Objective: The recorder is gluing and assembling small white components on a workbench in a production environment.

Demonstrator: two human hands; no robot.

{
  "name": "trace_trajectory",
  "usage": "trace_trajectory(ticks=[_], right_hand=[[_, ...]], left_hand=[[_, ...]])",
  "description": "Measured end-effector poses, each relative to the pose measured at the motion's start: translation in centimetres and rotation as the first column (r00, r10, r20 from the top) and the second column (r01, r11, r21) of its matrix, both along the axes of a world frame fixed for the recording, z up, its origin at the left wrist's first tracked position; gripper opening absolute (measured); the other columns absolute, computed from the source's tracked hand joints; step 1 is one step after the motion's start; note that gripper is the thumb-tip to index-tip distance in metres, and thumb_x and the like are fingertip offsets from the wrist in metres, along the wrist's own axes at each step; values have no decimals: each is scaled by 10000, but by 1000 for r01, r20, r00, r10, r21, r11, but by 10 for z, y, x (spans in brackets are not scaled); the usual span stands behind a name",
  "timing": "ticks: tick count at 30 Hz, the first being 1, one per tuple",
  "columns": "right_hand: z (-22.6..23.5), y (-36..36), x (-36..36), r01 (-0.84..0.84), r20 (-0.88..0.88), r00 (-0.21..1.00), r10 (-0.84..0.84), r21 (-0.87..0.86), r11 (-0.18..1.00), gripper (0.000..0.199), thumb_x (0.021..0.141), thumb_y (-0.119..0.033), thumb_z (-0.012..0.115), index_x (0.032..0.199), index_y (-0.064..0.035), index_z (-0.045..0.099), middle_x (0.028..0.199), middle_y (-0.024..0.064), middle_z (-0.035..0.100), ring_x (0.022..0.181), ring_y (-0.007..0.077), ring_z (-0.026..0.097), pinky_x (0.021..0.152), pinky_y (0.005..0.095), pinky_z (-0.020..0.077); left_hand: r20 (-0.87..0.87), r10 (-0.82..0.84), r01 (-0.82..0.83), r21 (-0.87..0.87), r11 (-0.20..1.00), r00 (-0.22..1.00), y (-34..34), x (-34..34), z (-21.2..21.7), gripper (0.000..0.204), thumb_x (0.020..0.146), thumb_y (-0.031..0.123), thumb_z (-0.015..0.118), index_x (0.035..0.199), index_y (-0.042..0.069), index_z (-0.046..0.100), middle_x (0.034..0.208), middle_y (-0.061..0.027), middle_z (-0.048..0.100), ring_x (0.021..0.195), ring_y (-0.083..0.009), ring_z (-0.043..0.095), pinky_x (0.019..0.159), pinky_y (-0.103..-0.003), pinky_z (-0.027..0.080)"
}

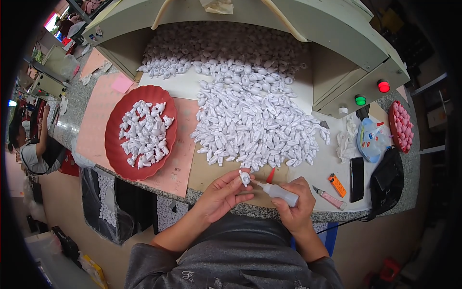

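My left hand [222,192] pinches one small white plastic piece [245,178] just above the counter's near edge. My right hand [296,204] grips a small translucent squeeze bottle [280,192], whose thin nozzle points left and touches the white piece. Directly beyond both hands lies a big heap of the same white pieces [255,120], spilling out from under a grey machine housing. A red cap [270,175] lies by the heap's near edge.
A red plate [115,144] of white pieces sits at the left on pink sheets. At the right lie an orange lighter [337,185], a pink cutter [330,197], a black phone [356,178], a black bag [387,185] and a red dish of pink pieces [401,126]. Another person sits far left.
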State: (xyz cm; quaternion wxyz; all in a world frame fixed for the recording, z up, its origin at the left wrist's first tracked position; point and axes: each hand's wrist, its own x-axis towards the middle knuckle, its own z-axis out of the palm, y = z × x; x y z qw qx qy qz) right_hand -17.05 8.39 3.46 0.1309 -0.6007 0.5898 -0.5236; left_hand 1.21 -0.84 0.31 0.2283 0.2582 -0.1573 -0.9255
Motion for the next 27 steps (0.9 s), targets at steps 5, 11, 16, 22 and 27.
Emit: trace_trajectory(ticks=[5,11,16,22,27], right_hand=[[1,-1,0,-17,-11,1000,17,-7,1000,312,764,-194,696,942,0,528,803,120,560,664,204,501,590,294,413],[1,0,0,-31,-7,999,31,4,1000,312,765,-197,694,946,1,536,800,118,560,654,200,502,579,291,412],[1,-1,-1,-43,-7,999,43,2,999,302,770,-196,688,944,-1,536,792,115,562,648,193,504,572,287,409],[2,-1,0,1,107,994,-5,33,999,312,669,-160,769,878,-14,588,736,119,598,602,255,542,532,325,421],[3,-1,-1,-3,84,996,1,34,999,309,663,-147,770,869,-14,582,731,118,594,602,262,542,534,328,423]], left_hand=[[-3,-3,3,-6,1000,1000,0,1,-2,322,931,148,486,1242,64,489,1139,-90,558,961,-157,574,866,-366,490],[-22,-12,11,-14,1000,1000,0,1,-3,338,933,152,485,1257,58,475,1116,-65,563,944,-127,562,881,-365,485],[3,-14,14,-17,1000,1000,1,1,-1,351,934,174,486,1268,67,465,1106,-62,553,918,-124,547,877,-369,479],[4,-10,10,-9,1000,1000,1,0,-1,362,932,185,490,1270,60,460,1072,-50,559,911,-121,552,868,-362,482],[16,-6,6,-12,1000,1000,1,0,0,368,933,196,489,1272,57,457,1053,-45,567,901,-120,551,857,-357,485]])
